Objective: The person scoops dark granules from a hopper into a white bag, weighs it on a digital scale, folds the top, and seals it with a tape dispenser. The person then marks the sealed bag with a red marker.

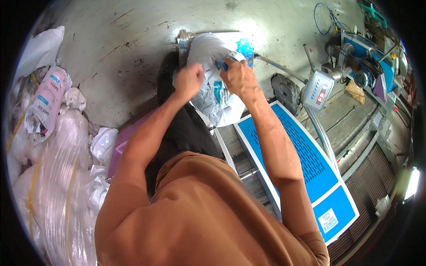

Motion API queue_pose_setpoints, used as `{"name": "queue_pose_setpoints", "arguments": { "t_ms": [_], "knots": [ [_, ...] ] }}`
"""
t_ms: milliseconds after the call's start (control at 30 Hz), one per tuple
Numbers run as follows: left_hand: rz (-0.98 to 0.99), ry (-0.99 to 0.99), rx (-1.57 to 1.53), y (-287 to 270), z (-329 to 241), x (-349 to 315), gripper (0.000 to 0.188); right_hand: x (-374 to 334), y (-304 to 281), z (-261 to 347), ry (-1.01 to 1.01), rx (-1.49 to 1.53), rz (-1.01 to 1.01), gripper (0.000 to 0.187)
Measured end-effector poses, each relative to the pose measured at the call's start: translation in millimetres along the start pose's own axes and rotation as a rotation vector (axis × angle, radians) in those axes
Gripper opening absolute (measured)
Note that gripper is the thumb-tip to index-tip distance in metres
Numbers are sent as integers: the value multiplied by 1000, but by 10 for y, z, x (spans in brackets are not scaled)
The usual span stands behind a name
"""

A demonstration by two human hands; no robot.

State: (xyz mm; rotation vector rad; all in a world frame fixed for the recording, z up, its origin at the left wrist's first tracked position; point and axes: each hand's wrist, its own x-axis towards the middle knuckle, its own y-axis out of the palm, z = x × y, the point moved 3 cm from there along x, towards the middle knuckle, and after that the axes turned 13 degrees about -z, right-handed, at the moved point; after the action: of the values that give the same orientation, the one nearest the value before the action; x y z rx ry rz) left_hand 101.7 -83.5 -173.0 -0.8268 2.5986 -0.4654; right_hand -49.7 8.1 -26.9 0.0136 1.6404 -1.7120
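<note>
A stuffed white plastic sack (207, 49) lies in front of me on a low platform. Stuck on it is a short strip of blue tape (217, 91). My right hand (240, 80) is over the sack's right side, fingers closed around a blue tape roll (220, 64), mostly covered by the hand. My left hand (189, 81) is curled into a fist at the sack's left side, slightly blurred. Whether anything is inside that fist is hidden.
Right of the sack, a scale display (318, 90) stands on a metal post. A blue slotted panel (293, 148) lies below it. Clear plastic-wrapped bundles (66, 177) and a pink printed bag (48, 97) crowd the left. Blue machinery (368, 57) occupies the far right.
</note>
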Motion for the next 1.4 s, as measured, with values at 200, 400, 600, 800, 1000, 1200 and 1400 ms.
{"name": "queue_pose_setpoints", "arguments": {
  "t_ms": [200,400,600,800,1000,1200,1400],
  "knots": [
    [670,487,421,545,-840,-1704,72,-41,214,-192,-105,-36,-92,40],
    [209,891,645,1509,-76,-2352,49,-52,242,-101,-114,-69,-90,41],
    [396,594,444,1359,-209,-2108,32,-103,420,-304,-145,-95,-227,45],
    [209,371,205,1223,-96,-1802,15,-147,479,-292,-80,-51,-147,44],
    [205,237,174,1198,-130,-1546,14,-526,405,-332,-95,40,-216,53],
    [325,124,287,1161,-262,-1358,17,-1154,498,-692,-127,143,-318,60],
    [299,171,241,1243,-40,-1343,16,-2390,884,-1352,3,326,-331,68]
  ]
}}
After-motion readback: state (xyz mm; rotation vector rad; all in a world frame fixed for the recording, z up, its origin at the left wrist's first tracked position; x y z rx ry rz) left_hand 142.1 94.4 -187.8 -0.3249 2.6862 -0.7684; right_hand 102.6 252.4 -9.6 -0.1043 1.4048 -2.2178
